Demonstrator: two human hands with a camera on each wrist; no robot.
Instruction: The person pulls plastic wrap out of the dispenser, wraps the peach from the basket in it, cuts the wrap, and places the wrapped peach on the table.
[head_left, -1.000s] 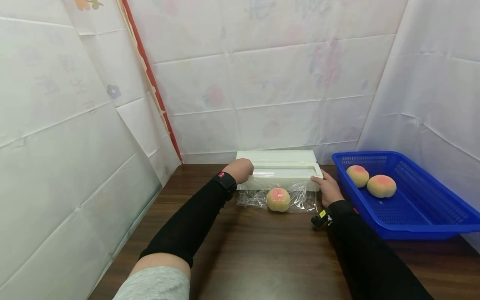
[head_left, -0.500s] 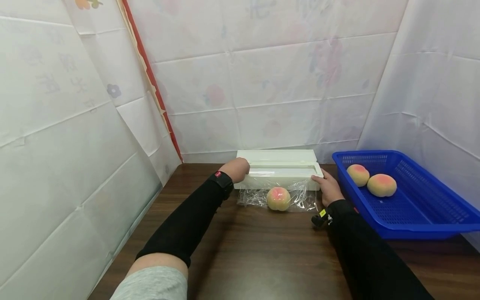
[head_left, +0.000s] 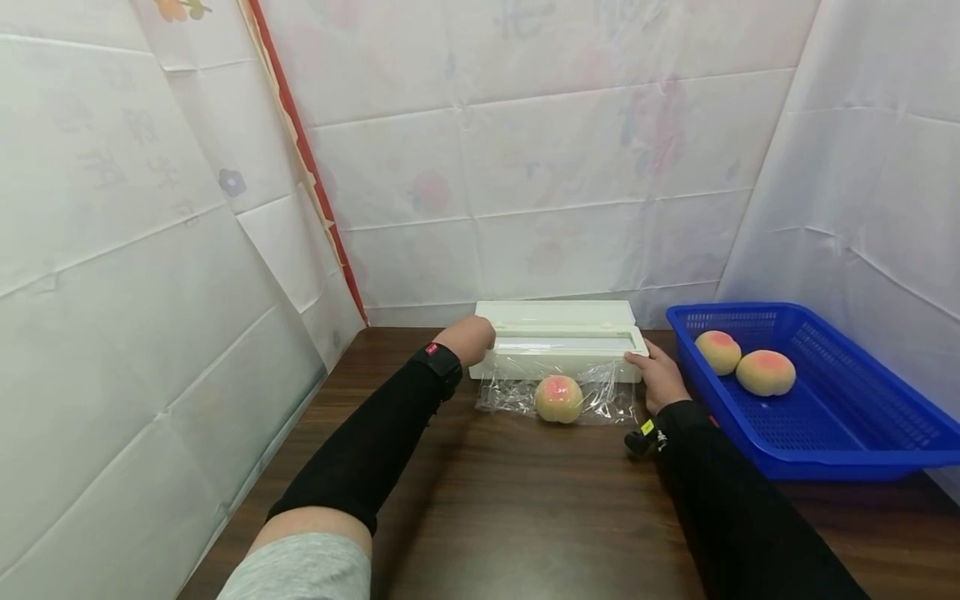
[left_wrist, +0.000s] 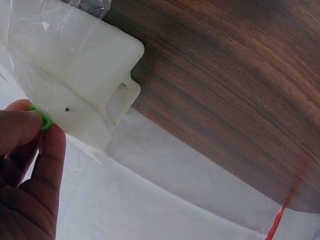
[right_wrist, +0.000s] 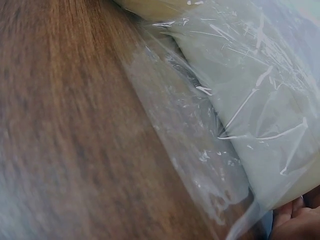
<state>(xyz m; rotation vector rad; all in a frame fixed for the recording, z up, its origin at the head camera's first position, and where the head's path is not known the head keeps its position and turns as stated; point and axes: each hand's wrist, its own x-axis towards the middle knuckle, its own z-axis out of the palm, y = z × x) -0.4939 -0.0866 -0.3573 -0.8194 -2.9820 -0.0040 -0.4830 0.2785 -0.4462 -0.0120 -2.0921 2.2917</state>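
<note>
A white cling film dispenser (head_left: 570,363) stands on the table with its lid (head_left: 555,312) tipped back. Clear cling film (head_left: 506,397) hangs over its front onto the tabletop, and a peach (head_left: 558,400) lies beneath or within the film. At the dispenser's left end, my left hand (head_left: 467,340) pinches a small green slider (left_wrist: 47,123) between thumb and finger, as the left wrist view shows. My right hand (head_left: 662,379) grips the dispenser's right end, thumb on the front edge; in the right wrist view only a bit of that hand (right_wrist: 296,222) appears.
To the right a blue plastic basket (head_left: 847,417) holds two more peaches, one nearer the corner (head_left: 717,352) and one beside it (head_left: 766,372). White sheeting (head_left: 555,167) walls off the back and sides. Dark wooden tabletop (head_left: 525,508) extends in front.
My left hand has slid a little to the left along the dispenser's edge. The right hand, the dispenser and the peach have stayed in place.
</note>
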